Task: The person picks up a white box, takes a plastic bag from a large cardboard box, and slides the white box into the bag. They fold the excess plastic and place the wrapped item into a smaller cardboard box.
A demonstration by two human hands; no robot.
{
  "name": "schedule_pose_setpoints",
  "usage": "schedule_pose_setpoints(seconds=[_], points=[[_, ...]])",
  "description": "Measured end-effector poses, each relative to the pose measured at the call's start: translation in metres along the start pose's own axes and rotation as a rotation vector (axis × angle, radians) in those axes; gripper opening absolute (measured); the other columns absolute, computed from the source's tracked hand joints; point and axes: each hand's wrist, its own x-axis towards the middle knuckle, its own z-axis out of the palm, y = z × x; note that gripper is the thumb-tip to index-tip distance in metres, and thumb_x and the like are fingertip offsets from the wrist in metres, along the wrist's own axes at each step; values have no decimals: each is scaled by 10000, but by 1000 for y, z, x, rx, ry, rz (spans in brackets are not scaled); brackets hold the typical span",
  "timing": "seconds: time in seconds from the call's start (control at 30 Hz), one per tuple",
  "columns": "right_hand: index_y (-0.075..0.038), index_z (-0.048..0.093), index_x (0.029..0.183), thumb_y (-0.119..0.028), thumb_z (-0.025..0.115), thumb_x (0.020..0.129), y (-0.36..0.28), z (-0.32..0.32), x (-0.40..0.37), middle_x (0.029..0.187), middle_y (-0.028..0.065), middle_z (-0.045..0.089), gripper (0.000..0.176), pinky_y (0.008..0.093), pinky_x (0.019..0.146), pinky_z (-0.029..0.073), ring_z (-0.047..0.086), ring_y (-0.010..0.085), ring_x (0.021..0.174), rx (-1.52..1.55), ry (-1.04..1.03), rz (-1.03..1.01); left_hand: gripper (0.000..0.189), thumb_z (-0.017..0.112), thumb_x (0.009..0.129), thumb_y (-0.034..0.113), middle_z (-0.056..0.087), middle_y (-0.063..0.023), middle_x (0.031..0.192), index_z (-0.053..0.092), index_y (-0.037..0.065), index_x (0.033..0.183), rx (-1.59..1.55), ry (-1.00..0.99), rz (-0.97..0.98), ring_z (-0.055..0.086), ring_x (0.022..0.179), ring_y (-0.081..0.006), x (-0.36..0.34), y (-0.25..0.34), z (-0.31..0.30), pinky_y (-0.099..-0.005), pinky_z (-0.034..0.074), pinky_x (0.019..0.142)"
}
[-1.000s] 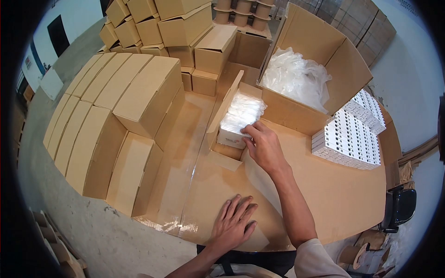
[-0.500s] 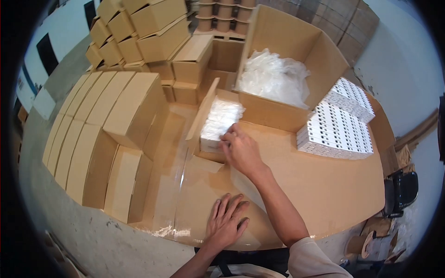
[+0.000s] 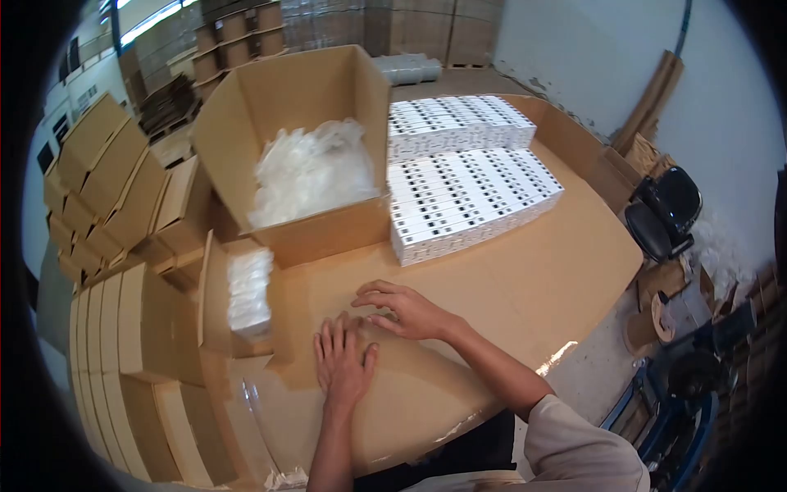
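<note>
Cartons [image 3: 131,328], closed and plain brown, stood stacked in rows along the far left edge of the view. Just to their right sat a small open box [image 3: 215,287] with its flap up, and white packs in clear wrap [image 3: 248,287] lay inside it. Behind that box stood a large open carton [image 3: 328,234], holding a loose heap of clear plastic bags [image 3: 307,168].

The left hand [image 3: 344,369] lay palm down on the cardboard sheet [image 3: 508,279] that covered the table. Its fingers were stretched out flat, close together, and it held nothing. The small open box was near it, up and to the left, but apart from it. The right hand [image 3: 410,313] rested just beside the left, its fingertips close over the left hand's fingers. Its fingers were bent and a little spread, their tips down on the same sheet, and nothing was clasped in them.

Further right, past the large carton and touching its side, small white boxes [image 3: 467,197] were packed in flat blocks, two tiers deep at the back. A black chair [image 3: 666,211] stood off the table's right edge, against the wall.
</note>
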Motion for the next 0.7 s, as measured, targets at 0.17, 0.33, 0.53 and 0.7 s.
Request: schedule_pose_setpoints(seconds=[0.17,0.33,0.53,0.7], points=[[-62,731,1156,-146,698,940,21,-96,-43,1113,127,744,234,400,837,580,726,278,956,17,-106,118,569,633,967,340,424,-145,1565,494,86,1456,-39,34,-12,300,1491,-405,46,6,10,-563,207,1229],[-48,744,1116,-136,707,951,63,-203,-72,1021,92,773,191,354,804,575,732,199,909,-90,142,197,534,626,967,312,426,-146,1559,505,84,1434,-33,60,-15,317,1480,-410,77,7,24,-560,220,1229],[-74,685,1255,-143,717,940,141,-304,-73,1001,84,756,324,344,790,573,722,199,849,-297,388,398,511,628,956,257,445,-160,1535,519,64,1416,-33,63,-23,325,1469,-423,88,11,25,-568,223,1217],[-103,520,1445,-128,742,870,220,-364,-56,1170,220,669,617,449,980,515,655,373,1114,-490,555,500,493,630,949,231,453,-178,1523,533,47,1396,-52,39,-62,339,1454,-433,92,15,25,-584,222,1210]])
